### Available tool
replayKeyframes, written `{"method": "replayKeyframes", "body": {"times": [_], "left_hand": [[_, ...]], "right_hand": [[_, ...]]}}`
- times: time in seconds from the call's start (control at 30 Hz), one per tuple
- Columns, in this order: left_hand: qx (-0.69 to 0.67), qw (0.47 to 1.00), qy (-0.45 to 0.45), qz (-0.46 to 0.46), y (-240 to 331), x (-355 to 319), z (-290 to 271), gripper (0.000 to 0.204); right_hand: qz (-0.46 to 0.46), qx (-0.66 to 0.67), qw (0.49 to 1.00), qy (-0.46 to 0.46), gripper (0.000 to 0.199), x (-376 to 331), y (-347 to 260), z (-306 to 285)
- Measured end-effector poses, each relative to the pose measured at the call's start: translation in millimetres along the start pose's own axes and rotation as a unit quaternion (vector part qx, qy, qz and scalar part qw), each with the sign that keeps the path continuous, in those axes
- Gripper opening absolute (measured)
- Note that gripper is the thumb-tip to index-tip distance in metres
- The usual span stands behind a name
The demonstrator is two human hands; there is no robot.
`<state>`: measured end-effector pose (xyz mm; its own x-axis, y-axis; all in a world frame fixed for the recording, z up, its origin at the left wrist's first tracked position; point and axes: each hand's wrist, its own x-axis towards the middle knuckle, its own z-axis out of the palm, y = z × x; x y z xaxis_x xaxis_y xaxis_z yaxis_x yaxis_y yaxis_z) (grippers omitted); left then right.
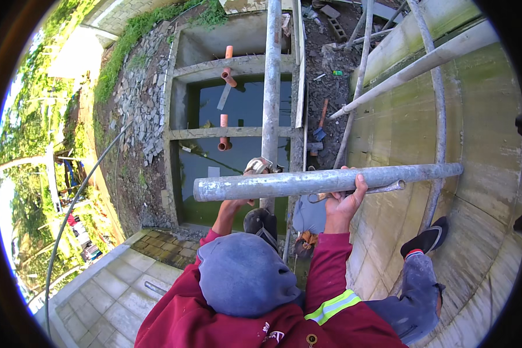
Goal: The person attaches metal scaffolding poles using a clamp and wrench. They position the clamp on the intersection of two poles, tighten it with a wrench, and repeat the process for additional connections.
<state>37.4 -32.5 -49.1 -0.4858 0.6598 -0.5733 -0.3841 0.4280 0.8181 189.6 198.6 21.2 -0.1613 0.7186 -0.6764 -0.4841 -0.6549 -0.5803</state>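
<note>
A grey metal scaffold pipe [290, 182] crosses in front of me, its open end at the left. My right hand [343, 204] is closed around a double-ended wrench [385, 188], with thumb and fingertips also against the pipe. Behind the pipe, my left hand [232, 207] reaches up toward an upright-looking pole [271, 87]; its fingers are mostly hidden. A metal clamp [261, 166] shows just above the crossing of pipe and pole, nearest to my left hand. Its details are unclear.
Below lies a concrete tank [180, 134] with dark water and orange pipe fittings [224, 143]. More scaffold poles [438, 104] stand along the concrete wall [400, 130] at right. One shoe [426, 236] rests by a pole; a blue-headed tool [319, 133] lies on the soil.
</note>
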Motion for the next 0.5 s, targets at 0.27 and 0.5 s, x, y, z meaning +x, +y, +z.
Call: {"method": "replayKeyframes", "body": {"times": [0.27, 0.5], "left_hand": [[-0.017, 0.978, 0.052, -0.199, 12, 32, 11, 0.055], [-0.439, 0.884, 0.086, -0.133, 7, -12, 52, 0.035]], "right_hand": [[0.001, 0.013, 0.998, -0.068, 0.044, 14, 6, -9], [-0.008, -0.028, 0.999, -0.012, 0.04, 32, 37, -25]]}}
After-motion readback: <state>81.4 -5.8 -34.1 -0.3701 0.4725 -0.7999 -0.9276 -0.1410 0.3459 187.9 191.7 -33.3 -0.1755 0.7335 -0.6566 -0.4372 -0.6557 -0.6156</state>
